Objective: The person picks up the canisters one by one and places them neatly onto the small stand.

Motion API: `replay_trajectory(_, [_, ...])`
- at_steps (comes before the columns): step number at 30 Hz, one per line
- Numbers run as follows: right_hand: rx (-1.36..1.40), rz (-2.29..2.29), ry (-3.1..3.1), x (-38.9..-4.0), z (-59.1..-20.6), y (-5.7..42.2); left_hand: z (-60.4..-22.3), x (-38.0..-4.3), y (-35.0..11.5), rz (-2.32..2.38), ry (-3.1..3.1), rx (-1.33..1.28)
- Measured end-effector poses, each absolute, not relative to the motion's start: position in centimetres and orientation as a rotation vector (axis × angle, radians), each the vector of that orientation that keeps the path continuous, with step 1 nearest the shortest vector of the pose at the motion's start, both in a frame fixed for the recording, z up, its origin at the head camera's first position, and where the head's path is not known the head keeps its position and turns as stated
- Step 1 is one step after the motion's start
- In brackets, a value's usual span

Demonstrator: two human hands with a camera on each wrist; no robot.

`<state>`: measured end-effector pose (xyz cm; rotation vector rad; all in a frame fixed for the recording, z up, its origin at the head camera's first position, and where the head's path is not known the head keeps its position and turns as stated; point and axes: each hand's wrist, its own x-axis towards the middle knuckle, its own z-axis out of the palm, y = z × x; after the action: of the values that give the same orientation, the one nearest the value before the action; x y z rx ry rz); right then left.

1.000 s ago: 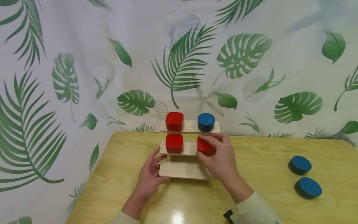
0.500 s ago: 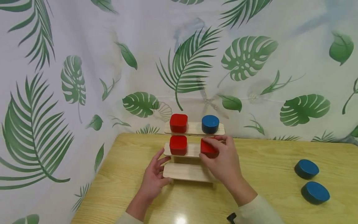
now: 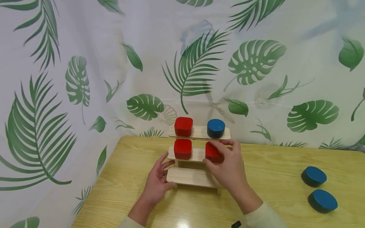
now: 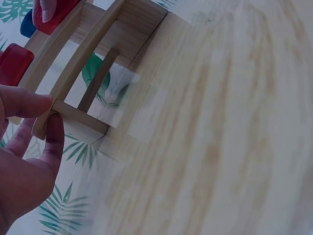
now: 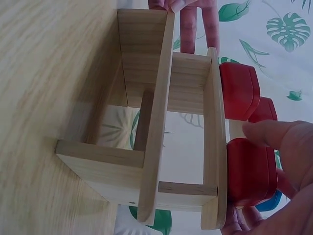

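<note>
A small three-tier wooden shelf stand (image 3: pixel 192 177) rests on the table in the head view. My left hand (image 3: pixel 154 182) holds the left end of its lowest shelf; the left wrist view shows thumb and fingers (image 4: pixel 55 144) around that end. At the right end of the middle shelf, my right hand (image 3: pixel 229 166) grips a red rounded-square block (image 3: pixel 212 153), sitting on the shelf and partly covered by the fingers. A matching red block (image 3: pixel 182 149) occupies the middle shelf's left end. On the top shelf are another red block (image 3: pixel 183 127) and a blue round block (image 3: pixel 215 128).
Two blue round blocks (image 3: pixel 313 176) lie on the wooden table (image 3: pixel 271 177) to the right, one nearer than the other. Behind the table hangs a white leaf-patterned cloth (image 3: pixel 256 95), which also covers the left side. A small black object (image 3: pixel 236 224) shows beside the right sleeve.
The head view has shifted a little, so everything appears slightly farther right and lower. Both hands keep their places on the stand and the red block.
</note>
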<state>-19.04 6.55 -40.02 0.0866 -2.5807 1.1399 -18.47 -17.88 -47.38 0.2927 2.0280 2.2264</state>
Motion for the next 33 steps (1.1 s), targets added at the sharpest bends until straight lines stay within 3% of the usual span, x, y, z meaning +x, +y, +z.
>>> replay_trajectory(33, [0.054, 1.094, -2.443, -16.2, -41.1, 10.6, -47.9, -18.7, -18.0, 2.227, 2.044, 0.286])
